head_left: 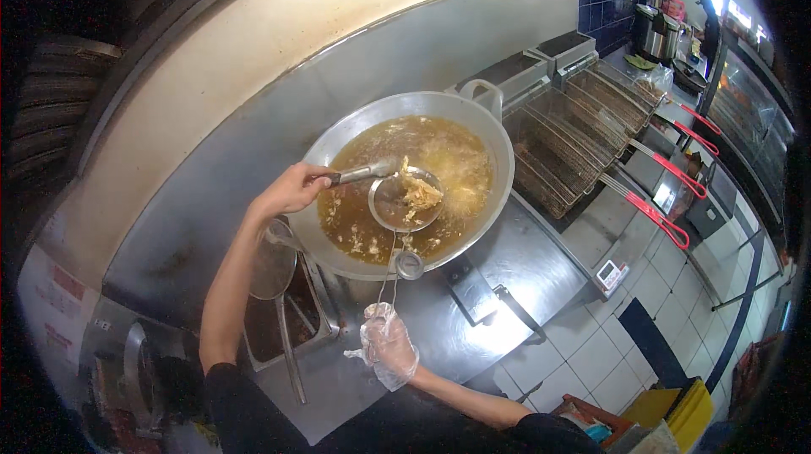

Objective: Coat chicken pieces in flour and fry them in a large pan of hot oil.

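Note:
My left hand [291, 188], bare, is closed round the dark grip of metal tongs [367, 173]. The tong tips reach over a round wire strainer [378, 216] beside a golden battered fried piece [421, 194]. Whether the tips grip the piece I cannot tell. My right hand [390, 344], in a clear plastic glove, is closed on the strainer's long wire handle [391, 272]. The strainer sits over the brown oil in a large metal wok [498, 137]. Pale crumbs float in the oil, and it foams at the right. A small round metal piece [409, 265] shows by the handle.
Wire fryer baskets [549, 150] with red handles stand right of the wok. A white digital timer [610, 274] lies at the counter's edge. On the left, a skimmer [272, 272] rests across a rectangular metal pan [325, 331]. A steel backsplash [203, 175] rises behind.

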Demonstrator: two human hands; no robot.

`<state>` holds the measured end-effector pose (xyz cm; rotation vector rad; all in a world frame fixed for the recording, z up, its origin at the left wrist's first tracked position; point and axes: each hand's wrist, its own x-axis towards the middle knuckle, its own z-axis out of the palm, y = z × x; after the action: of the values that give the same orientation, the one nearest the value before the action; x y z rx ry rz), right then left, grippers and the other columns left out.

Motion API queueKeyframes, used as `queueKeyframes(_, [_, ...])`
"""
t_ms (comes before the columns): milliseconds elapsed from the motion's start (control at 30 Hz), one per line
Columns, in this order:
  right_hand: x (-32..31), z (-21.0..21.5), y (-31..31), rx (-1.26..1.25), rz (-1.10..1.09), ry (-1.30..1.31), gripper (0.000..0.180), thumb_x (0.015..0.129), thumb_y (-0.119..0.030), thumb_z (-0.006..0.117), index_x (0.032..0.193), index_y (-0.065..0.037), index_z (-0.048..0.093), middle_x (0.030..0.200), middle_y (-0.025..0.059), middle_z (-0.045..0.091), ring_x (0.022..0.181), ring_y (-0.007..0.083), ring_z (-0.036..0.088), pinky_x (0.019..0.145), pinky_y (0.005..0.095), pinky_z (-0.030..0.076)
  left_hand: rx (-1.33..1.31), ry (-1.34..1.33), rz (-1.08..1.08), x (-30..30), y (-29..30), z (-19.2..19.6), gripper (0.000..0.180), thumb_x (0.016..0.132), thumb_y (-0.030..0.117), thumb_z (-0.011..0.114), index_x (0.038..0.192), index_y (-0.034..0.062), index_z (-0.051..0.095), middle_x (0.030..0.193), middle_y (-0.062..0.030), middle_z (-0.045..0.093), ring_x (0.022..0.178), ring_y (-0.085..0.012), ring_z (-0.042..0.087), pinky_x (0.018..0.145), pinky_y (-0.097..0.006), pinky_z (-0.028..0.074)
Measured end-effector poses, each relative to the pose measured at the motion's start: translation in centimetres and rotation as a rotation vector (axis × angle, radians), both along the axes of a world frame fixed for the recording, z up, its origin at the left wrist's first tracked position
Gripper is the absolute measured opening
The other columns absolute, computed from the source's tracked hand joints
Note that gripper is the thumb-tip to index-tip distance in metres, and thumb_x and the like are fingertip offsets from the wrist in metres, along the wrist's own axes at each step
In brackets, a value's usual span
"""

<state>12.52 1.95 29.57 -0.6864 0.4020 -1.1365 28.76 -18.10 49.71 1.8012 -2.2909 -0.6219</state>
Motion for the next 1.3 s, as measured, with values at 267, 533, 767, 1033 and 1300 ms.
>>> queueKeyframes(267, [-0.1, -0.7, -0.3, -0.008, 0.000, -0.086, 0.024, 0.091, -0.013, 0.054, 0.109, -0.006, 0.040, 0.072, -0.0023, 0.045, 0.057, 0.0058, 0.045, 0.046, 0.0207, 0.039, 0.139, 0.283, -0.033, 1.3, 1.0, -1.9, 0.033, 0.093, 0.026, 0.051, 0.115, 0.0036, 0.059, 0.059, 0.0058, 0.035, 0.052, -0.0052, 0.031, 0.046, -0.024, 0.026])
queueKeyframes(533, [-0.5, -0.3, -0.4, -0.030, -0.043, 0.031, 0.020, 0.091, -0.012, 0.053, 0.106, -0.004, 0.042, 0.072, -0.0024, 0.047, 0.060, 0.0055, 0.046, 0.051, 0.0206, 0.039, 0.309, 0.453, 0.135, 2.9, 1.4, -3.2, 0.038, 0.092, 0.032, 0.053, 0.122, 0.0078, 0.057, 0.064, 0.0074, 0.033, 0.052, -0.0039, 0.027, 0.043, -0.022, 0.022])
queueKeyframes(767, [-0.9, -0.1, -0.4, -0.051, -0.046, 0.032, 0.022, 0.092, -0.013, 0.053, 0.109, -0.004, 0.042, 0.072, -0.0014, 0.048, 0.060, 0.0054, 0.048, 0.048, 0.0206, 0.041, 0.289, 0.448, 0.194, 4.0, 1.1, -4.4, 0.037, 0.094, 0.032, 0.050, 0.123, 0.0088, 0.056, 0.065, 0.0084, 0.029, 0.052, -0.0037, 0.025, 0.043, -0.021, 0.022])
queueKeyframes(1033, [-2.2, 0.1, -0.8, 0.052, 0.132, -0.171, 0.025, 0.092, -0.016, 0.052, 0.113, -0.006, 0.042, 0.075, -0.0009, 0.048, 0.060, 0.0064, 0.047, 0.046, 0.0209, 0.041, 0.336, 0.446, 0.272, 4.7, 0.6, -5.5, 0.039, 0.093, 0.034, 0.050, 0.120, 0.0072, 0.058, 0.073, 0.0046, 0.050, 0.055, -0.0053, 0.037, 0.048, -0.021, 0.032])
queueKeyframes(1300, [-4.2, 0.9, -1.7, 0.243, 0.242, -0.296, 0.025, 0.089, -0.016, 0.057, 0.110, -0.005, 0.047, 0.072, -0.0016, 0.048, 0.059, 0.0067, 0.047, 0.044, 0.0219, 0.039, -0.246, -0.412, 0.090, -0.1, 4.1, -3.6, 0.040, 0.087, 0.024, 0.050, 0.120, 0.0005, 0.049, 0.087, -0.0272, 0.061, 0.087, -0.0426, 0.059, 0.079, -0.046, 0.046])
